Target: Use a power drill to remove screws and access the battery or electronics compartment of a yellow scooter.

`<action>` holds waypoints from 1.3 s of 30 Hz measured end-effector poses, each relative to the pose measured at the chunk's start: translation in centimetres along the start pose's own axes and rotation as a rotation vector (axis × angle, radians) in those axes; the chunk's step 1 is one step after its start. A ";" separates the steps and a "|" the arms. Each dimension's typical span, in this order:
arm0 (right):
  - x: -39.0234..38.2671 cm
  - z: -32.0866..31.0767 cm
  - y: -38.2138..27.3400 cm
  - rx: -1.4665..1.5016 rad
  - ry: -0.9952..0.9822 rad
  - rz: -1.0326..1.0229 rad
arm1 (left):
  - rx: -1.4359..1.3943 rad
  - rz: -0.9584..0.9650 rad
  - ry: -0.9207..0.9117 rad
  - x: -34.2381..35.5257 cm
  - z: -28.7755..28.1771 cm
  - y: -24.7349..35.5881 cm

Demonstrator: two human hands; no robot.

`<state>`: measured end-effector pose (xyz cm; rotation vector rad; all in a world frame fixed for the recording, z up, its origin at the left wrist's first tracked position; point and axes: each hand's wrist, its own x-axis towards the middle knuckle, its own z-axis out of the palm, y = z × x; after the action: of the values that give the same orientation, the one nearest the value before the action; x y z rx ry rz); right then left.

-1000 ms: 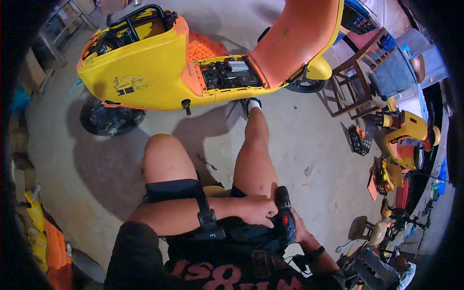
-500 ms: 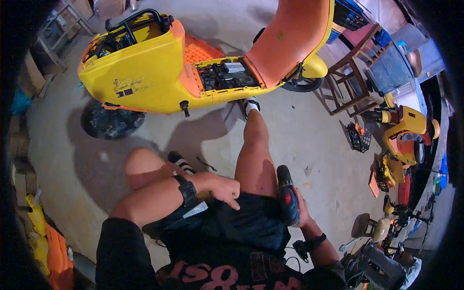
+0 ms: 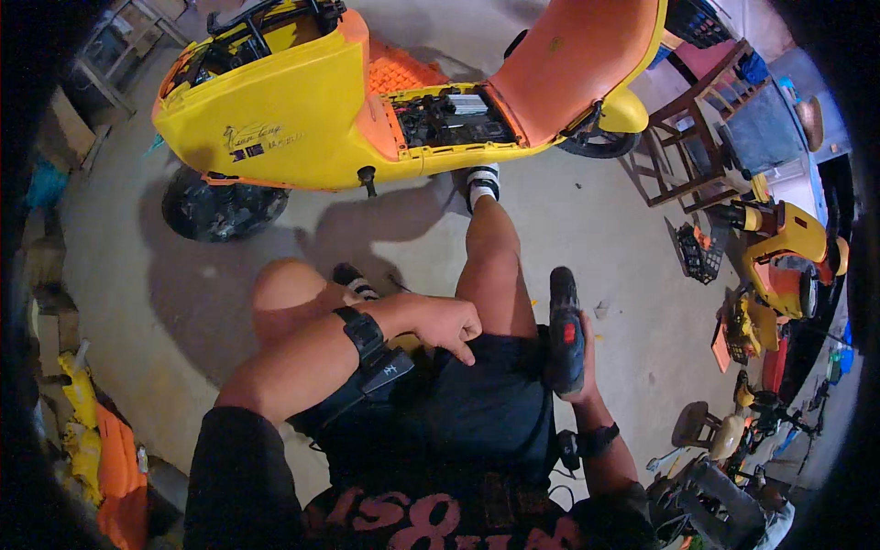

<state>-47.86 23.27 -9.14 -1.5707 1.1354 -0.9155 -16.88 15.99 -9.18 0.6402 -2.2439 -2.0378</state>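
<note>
My right hand is wrapped round a black cordless drill with a red patch on its body, held upright by my right thigh. Most of its grip is hidden by the tool. Over my lap, my left hand is curled closed with the thumb side pointing down; whatever may be in its fingers is hidden. Ahead of me stands a yellow and orange electric scooter, its orange inner panel raised. Wiring and a silver box show in its opened floor bay. My right foot reaches beneath it.
A wooden chair stands at the right, near a black plastic crate and a second yellow scooter. A small stool is lower right. Yellow and orange panels lie at the lower left.
The scooter and surroundings sit slightly higher and further right in view. My left hand has risen a little toward the right; the drill has shifted up and right, more upright.
</note>
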 end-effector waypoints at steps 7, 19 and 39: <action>5.1 -1.2 -1.6 -0.107 0.049 -0.081 | 0.104 0.062 0.391 0.0 -2.2 -1.0; 10.5 1.1 -2.1 0.192 0.245 0.093 | -0.013 0.003 0.505 -0.8 -6.2 -0.4; 11.3 -7.1 -1.0 0.472 0.432 0.335 | 0.293 -0.640 0.638 -1.4 -5.3 -26.0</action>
<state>-51.01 10.66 -5.88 -0.7918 1.3088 -1.2156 -6.95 10.17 -33.14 1.9107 -2.0800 -1.3299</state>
